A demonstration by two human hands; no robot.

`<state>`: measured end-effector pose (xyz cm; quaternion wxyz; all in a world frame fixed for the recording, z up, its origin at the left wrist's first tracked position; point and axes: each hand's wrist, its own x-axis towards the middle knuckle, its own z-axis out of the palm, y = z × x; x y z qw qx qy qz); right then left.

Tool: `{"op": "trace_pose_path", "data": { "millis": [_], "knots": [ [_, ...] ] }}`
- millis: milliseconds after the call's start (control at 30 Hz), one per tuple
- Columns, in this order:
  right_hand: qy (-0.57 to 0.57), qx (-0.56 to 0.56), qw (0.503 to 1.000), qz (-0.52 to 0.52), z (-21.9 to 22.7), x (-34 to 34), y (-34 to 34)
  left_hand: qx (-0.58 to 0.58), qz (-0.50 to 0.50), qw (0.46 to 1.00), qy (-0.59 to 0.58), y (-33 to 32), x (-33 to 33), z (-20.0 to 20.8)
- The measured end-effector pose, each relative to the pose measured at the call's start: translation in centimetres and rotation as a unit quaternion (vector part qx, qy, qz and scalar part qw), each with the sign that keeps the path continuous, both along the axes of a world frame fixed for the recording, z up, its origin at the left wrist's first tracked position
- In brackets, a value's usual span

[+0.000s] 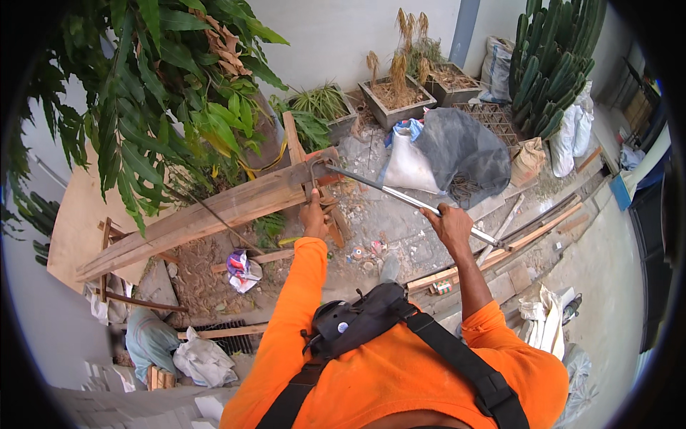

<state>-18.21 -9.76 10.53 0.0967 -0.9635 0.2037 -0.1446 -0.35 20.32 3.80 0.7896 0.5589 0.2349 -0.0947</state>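
Observation:
A long wooden beam (214, 209) runs across the left half, its far end just ahead of my left hand. My left hand (313, 219) is closed beside this end, on a thin bent metal rod (311, 171) that hooks up over the wood. My right hand (452, 227) is wrapped round a long metal bar (404, 198), silver along its length and dark toward its far end. The bar slants up and left to the beam's end, close to the bent rod. How bar and rod meet there is too small to make out.
Wood offcuts (336, 223) stand under the beam's end. Behind are a white sack (411, 166), a dark sheet (468, 154), planters (393, 100) and a tall cactus (554, 64). Long timber strips (529, 234) lie at right. Leafy branches (179, 93) overhang the beam; a plywood sheet (75, 222) stands left.

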Motion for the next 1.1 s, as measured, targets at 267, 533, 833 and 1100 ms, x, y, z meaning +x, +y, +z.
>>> {"op": "trace_pose_path", "data": {
  "millis": [267,533,833,1100],
  "knots": [
    [0.015,0.089,0.995,0.043,-1.9,-2.8,1.1,-0.076,-0.049,0.996,0.022,0.5,0.9,-0.5],
    [-0.081,0.156,0.984,0.023,2.2,0.7,-5.6,-0.085,-0.172,0.972,-0.132,-2.1,-0.7,2.3],
    [-0.085,0.386,0.910,-0.125,-19.5,-8.5,-7.0,-0.049,-0.353,0.927,-0.114,-3.2,-5.3,0.4],
    [0.227,0.315,0.875,-0.288,-32.5,-33.8,-0.8,0.045,-0.447,0.852,0.267,-1.3,-13.7,-18.8]
  ]
}}
